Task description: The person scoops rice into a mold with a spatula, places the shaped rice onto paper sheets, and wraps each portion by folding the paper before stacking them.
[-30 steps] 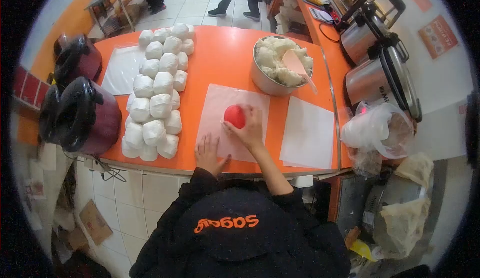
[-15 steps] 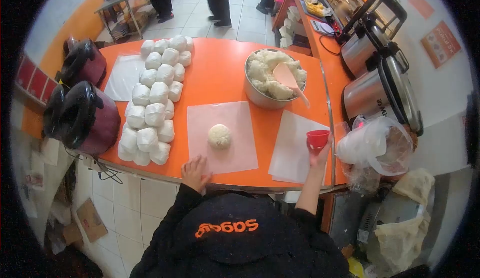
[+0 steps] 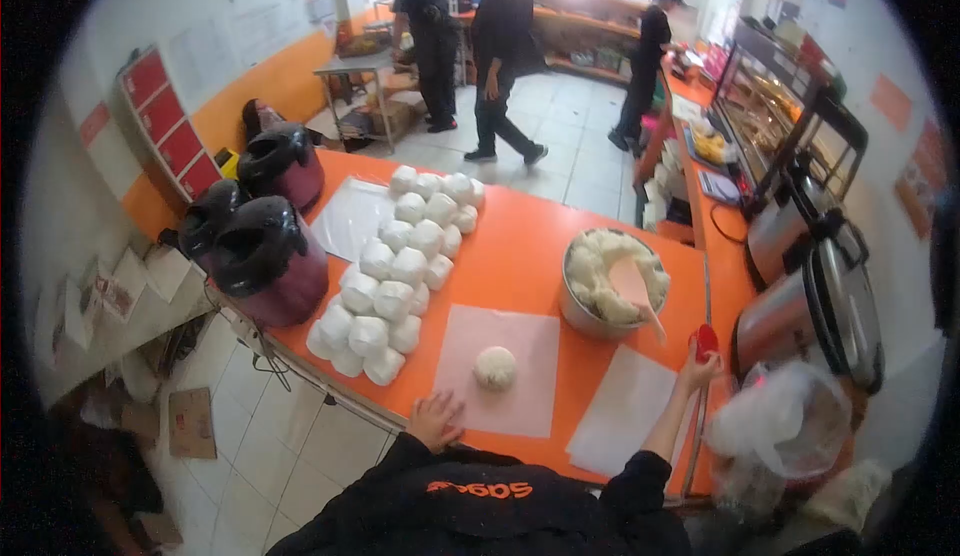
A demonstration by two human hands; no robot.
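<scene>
My right hand (image 3: pixel 697 369) grips a small red cup (image 3: pixel 707 340) above the right part of the table. The cup is tilted compared with upright. Flat at the table's near side, my left hand (image 3: pixel 435 420) rests with its fingers spread at the lower left corner of a wrapping paper sheet (image 3: pixel 530 356). On that sheet sits a round cake of rice (image 3: pixel 495 368), which neither hand touches. Beyond it, a metal pot (image 3: pixel 590 321) holds a mound of white rice (image 3: pixel 597 264) with a pale pink rice paddle (image 3: pixel 630 285) stuck in it.
Many wrapped white bundles (image 3: pixel 392 300) are stacked left of the sheet. Dark red rice cookers (image 3: pixel 280 281) stand at the left edge. More paper sheets (image 3: pixel 620 411) lie right. A plastic bag of cups (image 3: pixel 790 416) and steel cookers (image 3: pixel 810 306) flank the table. Several people (image 3: pixel 500 56) are beyond.
My view has tilted upward, so the table sits lower and more of the room shows. The red cup has turned from upright to tilted. My left hand stays at the sheet's corner.
</scene>
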